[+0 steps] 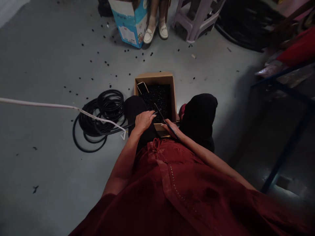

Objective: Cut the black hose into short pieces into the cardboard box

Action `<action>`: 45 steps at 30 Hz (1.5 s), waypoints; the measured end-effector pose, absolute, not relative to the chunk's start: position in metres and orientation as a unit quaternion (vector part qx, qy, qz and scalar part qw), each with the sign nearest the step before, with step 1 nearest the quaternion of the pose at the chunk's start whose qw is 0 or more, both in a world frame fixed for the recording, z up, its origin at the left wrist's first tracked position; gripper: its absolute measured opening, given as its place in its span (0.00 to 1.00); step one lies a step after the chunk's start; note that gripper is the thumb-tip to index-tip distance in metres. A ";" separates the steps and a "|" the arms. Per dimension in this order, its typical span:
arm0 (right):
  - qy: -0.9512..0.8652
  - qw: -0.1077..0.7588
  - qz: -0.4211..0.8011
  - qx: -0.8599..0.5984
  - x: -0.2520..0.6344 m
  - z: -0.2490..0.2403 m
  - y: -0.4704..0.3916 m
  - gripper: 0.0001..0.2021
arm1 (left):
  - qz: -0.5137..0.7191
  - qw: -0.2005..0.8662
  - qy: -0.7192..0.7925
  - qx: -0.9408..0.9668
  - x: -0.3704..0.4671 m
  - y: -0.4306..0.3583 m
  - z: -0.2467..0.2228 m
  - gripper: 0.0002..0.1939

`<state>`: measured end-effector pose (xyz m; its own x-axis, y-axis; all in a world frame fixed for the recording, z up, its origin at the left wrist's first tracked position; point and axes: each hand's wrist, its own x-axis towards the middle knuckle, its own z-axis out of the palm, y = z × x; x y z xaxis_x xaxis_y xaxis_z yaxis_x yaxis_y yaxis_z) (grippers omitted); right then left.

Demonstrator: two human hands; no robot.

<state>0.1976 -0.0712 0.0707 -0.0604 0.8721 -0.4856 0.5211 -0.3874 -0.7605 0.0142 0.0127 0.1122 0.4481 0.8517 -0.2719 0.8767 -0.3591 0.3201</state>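
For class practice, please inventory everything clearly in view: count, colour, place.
Box: 1, brown, centre
Pieces: many, black, in box
Phone-like item: 1, dark, in box
Hose: 1, black, left of box
Scissors-like tool: 1, dark, over box
Cord: 1, white, over hose
Bits: many, black, on floor
Carton: 1, blue-white, far side
Another person's shoes: 2, white, beside carton
Stool: 1, grey, beside shoes
Heap: 1, black, far right
Bundle: 1, red, right edge
Frame: 1, blue, right
Garment: 1, red, bottom centre
Trousers: 1, black, beside box
Left hand: 1, bare, holding hose
Right hand: 1, bare, holding tool
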 end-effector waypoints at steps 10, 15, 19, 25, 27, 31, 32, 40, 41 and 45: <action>-0.551 0.148 0.467 -0.675 0.200 0.068 -0.071 0.15 | -0.035 0.180 0.512 0.839 0.015 0.012 0.112 0.17; -0.530 0.141 0.472 -0.691 0.201 0.059 -0.071 0.16 | -0.053 0.160 0.512 0.842 0.017 0.008 0.112 0.16; -0.492 0.184 0.485 -0.699 0.205 0.052 -0.072 0.18 | -0.045 0.165 0.519 0.838 0.017 0.008 0.112 0.16; -0.390 0.302 0.580 -0.648 0.203 0.062 -0.069 0.20 | -0.073 0.172 0.494 0.849 0.018 0.005 0.121 0.17; -0.375 0.333 0.599 -0.624 0.200 0.066 -0.066 0.21 | -0.089 0.175 0.476 0.857 0.021 0.000 0.123 0.16; -0.358 0.354 0.624 -0.598 0.196 0.066 -0.062 0.23 | -0.092 0.183 0.430 0.879 0.031 -0.016 0.125 0.14; -0.351 0.354 0.631 -0.594 0.196 0.065 -0.063 0.23 | -0.091 0.188 0.423 0.882 0.033 -0.020 0.124 0.14; -0.326 0.391 0.607 -0.610 0.207 0.066 -0.063 0.22 | -0.056 0.156 0.410 0.897 0.035 -0.031 0.118 0.11; -0.334 0.396 0.589 -0.620 0.213 0.069 -0.061 0.22 | -0.057 0.146 0.419 0.894 0.031 -0.030 0.120 0.11; -0.351 0.426 0.535 -0.640 0.238 0.081 -0.052 0.22 | -0.047 0.120 0.471 0.873 0.003 -0.028 0.131 0.10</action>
